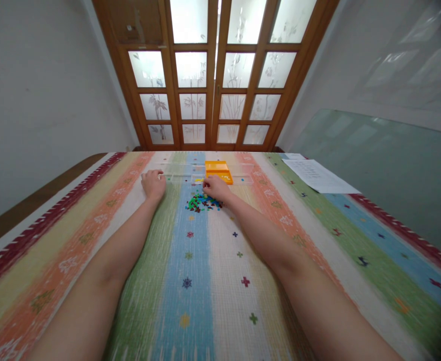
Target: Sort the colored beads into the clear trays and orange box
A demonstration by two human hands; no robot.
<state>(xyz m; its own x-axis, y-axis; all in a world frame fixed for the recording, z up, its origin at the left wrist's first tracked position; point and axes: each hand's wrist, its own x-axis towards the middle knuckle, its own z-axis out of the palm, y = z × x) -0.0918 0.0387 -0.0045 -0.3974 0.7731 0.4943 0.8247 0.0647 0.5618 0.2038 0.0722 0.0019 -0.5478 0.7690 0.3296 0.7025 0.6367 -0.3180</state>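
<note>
A clear plastic box lies with its lid open across the far part of the table, a few tiny coloured pieces in it. My left hand is closed at the box's left end, fingers curled against its edge. On the near side is a loose pile of small green, blue and dark red pieces. Just above the pile's far right side, my right hand is closed in a pinch; what is between the fingertips is too small to make out. Behind it an open orange case holds small whitish pieces.
White printed sheets lie on the right side of the striped tablecloth. A pale glass panel leans along the right wall. Wooden doors with frosted panes stand beyond the far table edge.
</note>
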